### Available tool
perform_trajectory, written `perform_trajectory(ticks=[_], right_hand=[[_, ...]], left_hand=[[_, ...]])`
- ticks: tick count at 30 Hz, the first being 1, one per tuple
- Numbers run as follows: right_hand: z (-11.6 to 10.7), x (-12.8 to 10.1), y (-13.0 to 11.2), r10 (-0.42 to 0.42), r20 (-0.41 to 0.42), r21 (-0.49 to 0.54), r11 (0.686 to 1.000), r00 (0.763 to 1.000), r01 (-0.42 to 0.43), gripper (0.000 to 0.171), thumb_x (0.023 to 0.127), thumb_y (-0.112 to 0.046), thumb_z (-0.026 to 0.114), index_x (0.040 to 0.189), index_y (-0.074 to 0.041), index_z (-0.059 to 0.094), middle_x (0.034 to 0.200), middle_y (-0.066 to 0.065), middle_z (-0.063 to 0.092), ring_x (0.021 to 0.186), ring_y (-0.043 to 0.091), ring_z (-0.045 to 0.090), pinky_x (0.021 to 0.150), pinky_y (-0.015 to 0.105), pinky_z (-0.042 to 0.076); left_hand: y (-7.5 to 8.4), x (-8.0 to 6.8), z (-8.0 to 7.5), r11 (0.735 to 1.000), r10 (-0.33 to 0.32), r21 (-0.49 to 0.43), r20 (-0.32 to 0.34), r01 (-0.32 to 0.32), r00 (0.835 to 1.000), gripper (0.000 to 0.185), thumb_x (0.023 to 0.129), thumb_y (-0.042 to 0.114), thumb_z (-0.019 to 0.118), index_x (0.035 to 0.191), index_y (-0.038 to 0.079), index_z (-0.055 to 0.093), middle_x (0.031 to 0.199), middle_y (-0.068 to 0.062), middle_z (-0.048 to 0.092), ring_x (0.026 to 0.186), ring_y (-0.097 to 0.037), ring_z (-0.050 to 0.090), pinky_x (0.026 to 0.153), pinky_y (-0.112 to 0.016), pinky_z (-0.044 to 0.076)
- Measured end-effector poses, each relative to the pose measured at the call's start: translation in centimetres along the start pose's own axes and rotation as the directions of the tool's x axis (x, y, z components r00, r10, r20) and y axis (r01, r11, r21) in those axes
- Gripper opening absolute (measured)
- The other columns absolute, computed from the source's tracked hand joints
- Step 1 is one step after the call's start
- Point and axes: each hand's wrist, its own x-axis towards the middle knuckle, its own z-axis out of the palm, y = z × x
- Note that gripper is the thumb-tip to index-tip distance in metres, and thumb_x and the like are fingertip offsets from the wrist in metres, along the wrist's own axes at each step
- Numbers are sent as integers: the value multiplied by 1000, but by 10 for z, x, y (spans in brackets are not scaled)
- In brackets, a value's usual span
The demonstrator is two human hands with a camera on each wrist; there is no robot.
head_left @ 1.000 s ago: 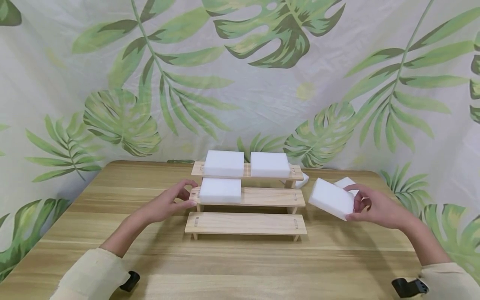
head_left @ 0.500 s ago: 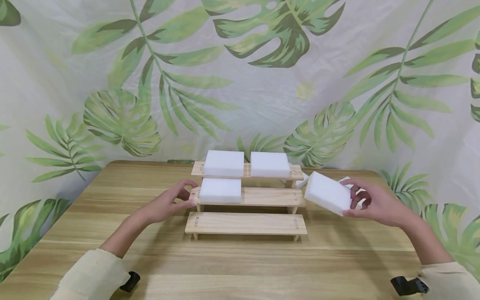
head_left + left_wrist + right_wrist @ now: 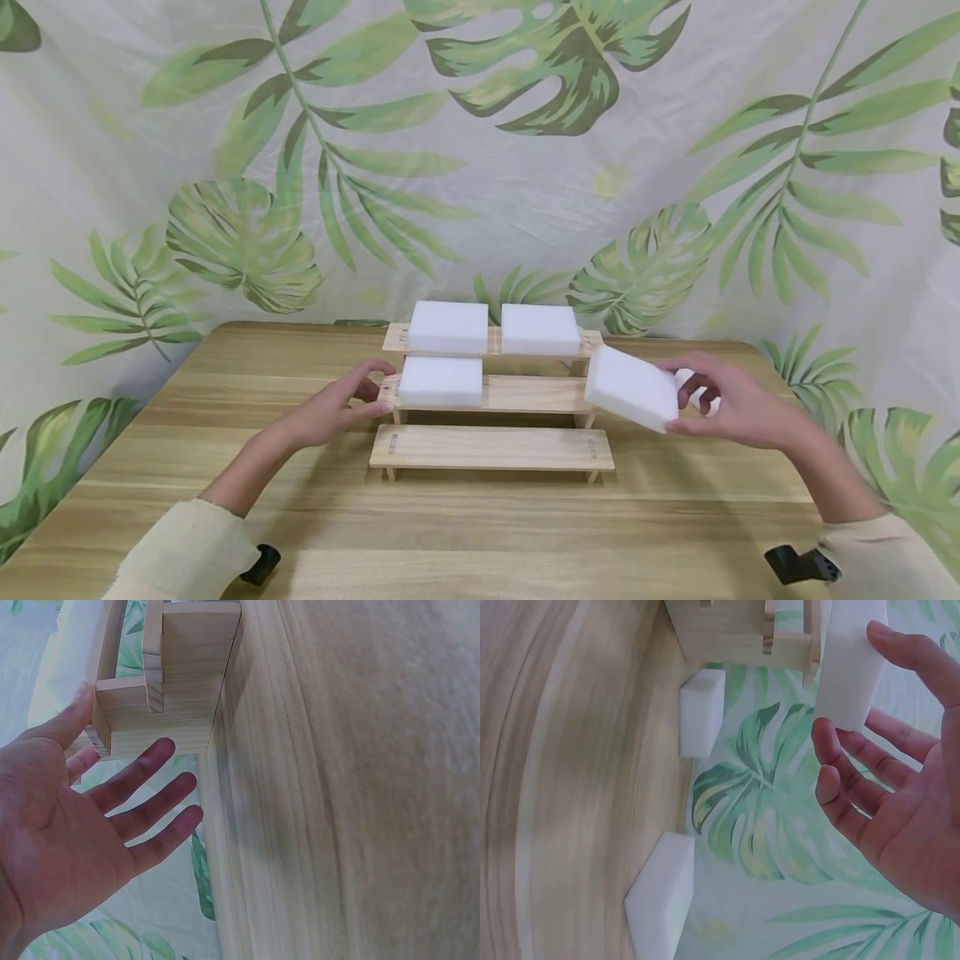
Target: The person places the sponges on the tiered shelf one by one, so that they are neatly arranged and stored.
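A three-tier wooden stand (image 3: pixel 491 448) bears white foam blocks: one at the top left (image 3: pixel 448 325), one at the top right (image 3: pixel 540 328), and one on the left of the middle tier (image 3: pixel 441 382). My left hand (image 3: pixel 326 410) holds the left end of the middle tier between thumb and forefinger; its other fingers are extended in the left wrist view. With thumb and fingertips, my right hand (image 3: pixel 738 406) grips another white foam block (image 3: pixel 632 388) by its right end. That block is tilted in the air at the right end of the middle tier.
Two more white foam blocks, a nearer one (image 3: pixel 660 896) and a farther one (image 3: pixel 702 712), lie on the wooden table (image 3: pixel 480 533) in the right wrist view. A leaf-print cloth (image 3: pixel 525 192) hangs behind the table's back edge.
My right hand has carried its foam block leftward, from the table's right side to the end of the middle tier. The left hand and the stand have stayed put.
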Motion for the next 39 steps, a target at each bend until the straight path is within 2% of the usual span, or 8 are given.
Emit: perform_trajectory(ticks=[4, 10, 18, 23, 32, 39], right_hand=[[3, 6, -4, -26, 5, 19, 999, 1000, 26, 66, 73, -8, 94, 131, -1, 62, 94, -1, 64, 77, 10, 65, 62, 27, 50], [9, 14, -10, -22, 24, 71, 997, 999, 20, 61, 74, -8, 93, 127, -6, 63, 100, 4, 64, 78, 19, 66, 63, 30, 50], [16, 23, -17, -43, 59, 60, 997, 997, 39, 58, 77, -11, 92, 126, -5, 63, 86, -1, 66, 77, 14, 66, 64, 29, 49], [21, 29, -19, -35, 85, 65, 997, 996, 30, 53, 79, -13, 90, 125, -8, 64, 91, -4, 66, 79, 21, 68, 67, 31, 50], [30, 39, -25, -28, 119, 58, 998, 993, 22, 51, 81, -17, 89, 126, -11, 64, 95, -4, 64, 82, 22, 68, 70, 32, 51], [36, 45, -25, -35, 137, 46, 999, 990, 29, 52, 83, -19, 88, 128, -12, 64, 94, -6, 64, 83, 18, 67, 72, 33, 51]], left_hand=[[0, -1, 0, 1000, -1, 1, 2, 1, 1000, 50, 106, 26, 62, 144, 4, 39, 114, -14, 66, 113, -33, 62, 91, -52, 50], [1, 0, -1, 1000, 5, -4, 8, -5, 1000, 50, 106, 26, 62, 144, 4, 38, 114, -14, 66, 112, -32, 62, 90, -50, 50], [0, 0, -1, 1000, 10, -10, 13, -10, 1000, 50, 106, 24, 63, 144, 5, 38, 111, -12, 67, 109, -29, 63, 88, -46, 51], [0, 0, -1, 1000, 9, -22, 21, -9, 1000, 49, 106, 24, 63, 144, 5, 37, 107, -13, 68, 105, -26, 63, 85, -42, 51], [-2, 0, -1, 1000, 13, -24, 23, -12, 1000, 49, 106, 25, 62, 144, 5, 37, 108, -16, 68, 104, -26, 63, 85, -45, 51], [-2, 0, 0, 1000, 12, -28, 21, -12, 1000, 48, 106, 23, 62, 144, 5, 37, 109, -15, 67, 104, -26, 63, 85, -43, 52]])
